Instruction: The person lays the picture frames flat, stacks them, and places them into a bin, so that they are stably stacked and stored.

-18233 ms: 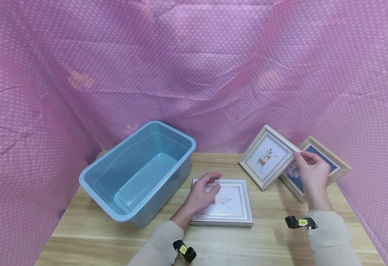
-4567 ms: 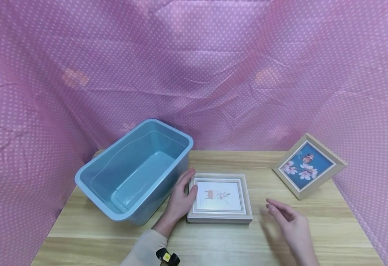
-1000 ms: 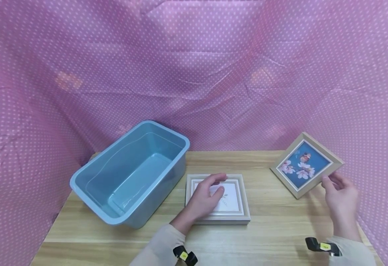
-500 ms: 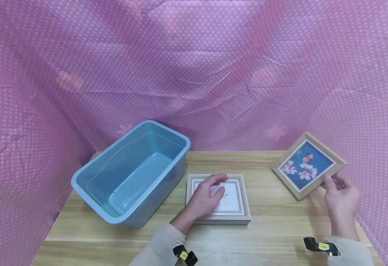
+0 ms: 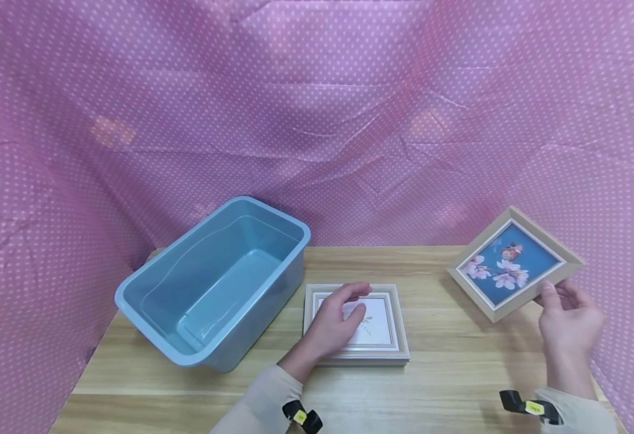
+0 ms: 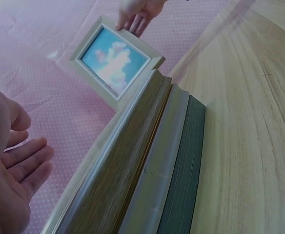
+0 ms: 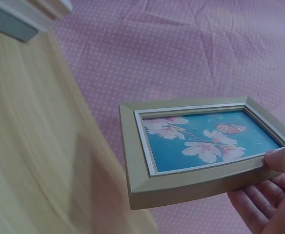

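Note:
My right hand (image 5: 569, 325) grips a wooden picture frame (image 5: 504, 295) by its lower right edge, thumb on the front and fingers beneath. Its picture shows pink blossoms and a butterfly on blue. The frame is tilted, off at the right; in the right wrist view the same frame (image 7: 203, 146) shows from close by. My left hand (image 5: 330, 325) hovers over a stack of picture frames (image 5: 371, 355), fingers loosely bent and holding nothing. That hand hides part of the top frame's plant print. In the left wrist view the stacked frames (image 6: 137, 180) show brown, pale and dark edges.
A blue plastic tub (image 5: 273, 301) stands on the left, with nothing seen inside it. All of this is on a light wooden table (image 5: 447, 386). Pink dotted cloth (image 5: 295, 120) hangs behind and along both sides.
Since the oldest frame, the cream picture frame has moved from the right onto the stack. The right hand has since taken hold of the blossom frame, just now raising it slightly rightward.

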The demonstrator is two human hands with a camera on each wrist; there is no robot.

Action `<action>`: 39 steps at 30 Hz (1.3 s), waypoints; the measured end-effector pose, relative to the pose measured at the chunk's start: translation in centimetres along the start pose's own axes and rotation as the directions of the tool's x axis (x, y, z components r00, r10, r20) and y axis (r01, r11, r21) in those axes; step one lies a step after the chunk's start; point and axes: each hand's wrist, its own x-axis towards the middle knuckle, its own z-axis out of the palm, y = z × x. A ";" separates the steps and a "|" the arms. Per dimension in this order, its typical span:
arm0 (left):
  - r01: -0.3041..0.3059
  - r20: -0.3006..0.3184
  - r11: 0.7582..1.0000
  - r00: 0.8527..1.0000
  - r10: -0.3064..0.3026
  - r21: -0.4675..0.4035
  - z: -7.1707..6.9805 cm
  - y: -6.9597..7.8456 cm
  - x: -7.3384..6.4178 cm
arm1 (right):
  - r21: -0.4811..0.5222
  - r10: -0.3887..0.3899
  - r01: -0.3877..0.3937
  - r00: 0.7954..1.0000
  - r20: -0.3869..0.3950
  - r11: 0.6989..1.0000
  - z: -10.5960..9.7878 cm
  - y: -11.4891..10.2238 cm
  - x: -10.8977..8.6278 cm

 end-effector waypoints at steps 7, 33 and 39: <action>-0.012 -0.012 1.000 1.000 0.012 0.003 -0.1 0.1 0.0 | 0.090 -0.054 0.054 0.999 -0.004 0.994 0.3 -1.3 -0.8; -0.007 -0.022 1.000 1.000 0.007 -0.018 0.0 -0.4 0.0 | 0.062 -0.182 0.179 0.982 0.049 0.982 0.9 -3.9 -2.8; -0.011 -0.026 1.000 1.000 0.011 -0.024 -0.1 -0.4 0.0 | 0.114 -0.182 0.175 0.981 0.060 0.978 1.2 -4.2 -3.2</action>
